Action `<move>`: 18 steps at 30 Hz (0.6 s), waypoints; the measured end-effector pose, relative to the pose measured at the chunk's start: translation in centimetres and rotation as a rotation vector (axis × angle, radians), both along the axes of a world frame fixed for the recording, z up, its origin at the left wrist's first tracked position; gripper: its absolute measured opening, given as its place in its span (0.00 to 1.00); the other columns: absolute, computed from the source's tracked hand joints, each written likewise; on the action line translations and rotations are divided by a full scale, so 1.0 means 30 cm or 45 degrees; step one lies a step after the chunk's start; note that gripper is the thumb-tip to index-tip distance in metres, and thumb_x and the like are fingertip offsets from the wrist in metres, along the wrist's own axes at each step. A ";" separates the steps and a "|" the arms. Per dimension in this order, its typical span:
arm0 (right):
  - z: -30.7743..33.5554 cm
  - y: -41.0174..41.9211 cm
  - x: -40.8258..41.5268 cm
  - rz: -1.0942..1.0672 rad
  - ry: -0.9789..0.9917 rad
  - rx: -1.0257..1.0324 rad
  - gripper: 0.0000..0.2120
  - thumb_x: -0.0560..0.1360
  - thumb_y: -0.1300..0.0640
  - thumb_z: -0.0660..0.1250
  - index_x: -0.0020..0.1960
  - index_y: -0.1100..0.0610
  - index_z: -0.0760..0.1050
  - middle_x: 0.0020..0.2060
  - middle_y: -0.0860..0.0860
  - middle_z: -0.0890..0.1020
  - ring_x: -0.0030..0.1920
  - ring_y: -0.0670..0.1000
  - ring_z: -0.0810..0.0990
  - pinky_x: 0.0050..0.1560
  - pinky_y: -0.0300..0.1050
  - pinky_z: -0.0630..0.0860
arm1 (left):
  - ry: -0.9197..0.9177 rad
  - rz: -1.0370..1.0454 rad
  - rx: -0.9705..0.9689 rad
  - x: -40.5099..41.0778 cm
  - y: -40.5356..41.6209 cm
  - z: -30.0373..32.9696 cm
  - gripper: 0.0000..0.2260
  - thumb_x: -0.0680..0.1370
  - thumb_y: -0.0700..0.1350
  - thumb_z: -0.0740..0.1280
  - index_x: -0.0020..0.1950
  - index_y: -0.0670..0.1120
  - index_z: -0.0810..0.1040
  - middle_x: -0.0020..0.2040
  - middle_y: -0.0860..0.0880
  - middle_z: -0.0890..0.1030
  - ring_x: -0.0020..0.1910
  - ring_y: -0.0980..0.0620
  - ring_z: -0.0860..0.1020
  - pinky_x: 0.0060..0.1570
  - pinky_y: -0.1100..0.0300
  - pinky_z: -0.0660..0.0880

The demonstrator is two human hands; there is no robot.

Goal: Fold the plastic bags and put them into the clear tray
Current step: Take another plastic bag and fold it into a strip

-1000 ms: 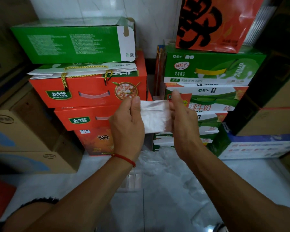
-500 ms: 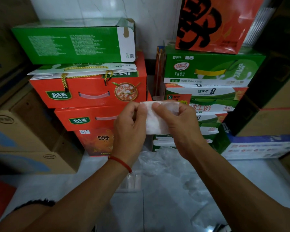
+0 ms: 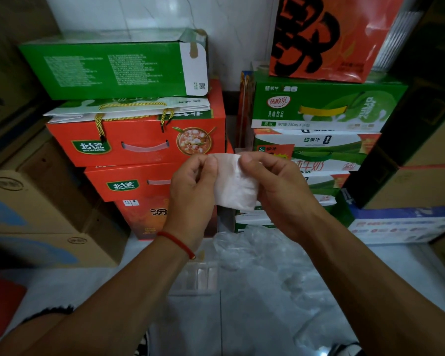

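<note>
A folded whitish plastic bag (image 3: 235,186) is held up in front of the stacked boxes, a small flat packet. My left hand (image 3: 190,191) pinches its left edge with thumb and fingers curled. My right hand (image 3: 278,191) grips its right side, thumb pressed on the top corner. Below my wrists the clear tray (image 3: 198,278) stands on the pale floor, partly hidden by my left forearm. Loose crumpled clear plastic bags (image 3: 275,273) lie on the floor to the right of the tray.
Orange and green cartons (image 3: 139,140) are stacked at the back left, green milk cartons (image 3: 319,109) at the back right. Brown cardboard boxes (image 3: 36,214) line the left side, dark and brown boxes (image 3: 421,163) the right. A red object (image 3: 0,301) sits at lower left.
My hands came closer together, folding the bag from a wider strip into a narrower packet. My right thumb now presses on its top corner.
</note>
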State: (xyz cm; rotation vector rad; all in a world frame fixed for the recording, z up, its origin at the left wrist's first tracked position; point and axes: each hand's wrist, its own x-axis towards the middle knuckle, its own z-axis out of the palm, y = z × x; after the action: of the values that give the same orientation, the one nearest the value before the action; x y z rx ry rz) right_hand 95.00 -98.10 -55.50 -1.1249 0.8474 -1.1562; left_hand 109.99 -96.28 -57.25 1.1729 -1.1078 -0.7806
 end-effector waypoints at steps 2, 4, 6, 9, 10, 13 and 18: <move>0.000 0.000 -0.005 0.001 0.007 -0.019 0.18 0.73 0.52 0.72 0.57 0.65 0.82 0.51 0.62 0.86 0.49 0.56 0.84 0.53 0.53 0.83 | 0.064 -0.012 0.015 0.002 -0.002 0.004 0.12 0.80 0.52 0.64 0.46 0.45 0.80 0.47 0.35 0.80 0.43 0.46 0.76 0.48 0.36 0.78; -0.001 0.001 -0.008 0.007 0.018 -0.039 0.14 0.76 0.54 0.71 0.56 0.64 0.82 0.48 0.59 0.85 0.48 0.55 0.83 0.52 0.53 0.82 | 0.126 -0.102 0.034 0.004 -0.003 0.007 0.12 0.81 0.50 0.64 0.46 0.44 0.80 0.45 0.38 0.80 0.45 0.46 0.76 0.48 0.42 0.77; 0.002 0.003 -0.012 0.012 0.052 -0.081 0.09 0.79 0.56 0.69 0.54 0.61 0.83 0.46 0.56 0.86 0.46 0.53 0.83 0.49 0.50 0.82 | 0.131 -0.196 0.047 0.003 -0.001 0.012 0.12 0.83 0.48 0.64 0.46 0.42 0.79 0.44 0.42 0.79 0.45 0.47 0.75 0.49 0.46 0.74; 0.015 0.008 -0.015 0.001 0.114 -0.151 0.06 0.81 0.58 0.68 0.51 0.57 0.83 0.43 0.51 0.86 0.43 0.48 0.83 0.43 0.43 0.80 | 0.137 -0.247 0.036 -0.003 0.006 0.025 0.11 0.84 0.45 0.63 0.45 0.45 0.81 0.43 0.47 0.80 0.45 0.49 0.75 0.49 0.49 0.74; 0.016 0.009 -0.016 -0.008 0.118 -0.159 0.06 0.81 0.58 0.68 0.50 0.56 0.84 0.42 0.51 0.86 0.43 0.48 0.83 0.44 0.43 0.80 | 0.153 -0.249 0.035 -0.007 0.008 0.030 0.12 0.84 0.44 0.62 0.45 0.47 0.81 0.42 0.49 0.80 0.44 0.50 0.76 0.49 0.51 0.74; 0.020 0.012 -0.021 0.001 0.099 -0.141 0.06 0.80 0.56 0.68 0.48 0.56 0.83 0.41 0.51 0.85 0.43 0.49 0.82 0.47 0.47 0.80 | 0.187 -0.245 0.034 -0.010 0.012 0.039 0.12 0.85 0.44 0.62 0.45 0.49 0.82 0.42 0.49 0.80 0.44 0.51 0.75 0.48 0.53 0.74; 0.031 0.020 -0.024 0.031 0.070 -0.101 0.12 0.72 0.49 0.72 0.48 0.57 0.83 0.42 0.53 0.84 0.45 0.51 0.82 0.51 0.51 0.80 | 0.183 -0.239 0.010 -0.005 0.008 0.032 0.11 0.84 0.45 0.62 0.46 0.49 0.82 0.44 0.46 0.81 0.46 0.48 0.77 0.50 0.47 0.75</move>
State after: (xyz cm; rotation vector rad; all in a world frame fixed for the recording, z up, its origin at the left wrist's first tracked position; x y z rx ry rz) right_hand 94.28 -97.50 -54.57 -1.2336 0.8334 -1.1516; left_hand 109.85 -96.03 -56.28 1.0122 -1.1051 -0.9995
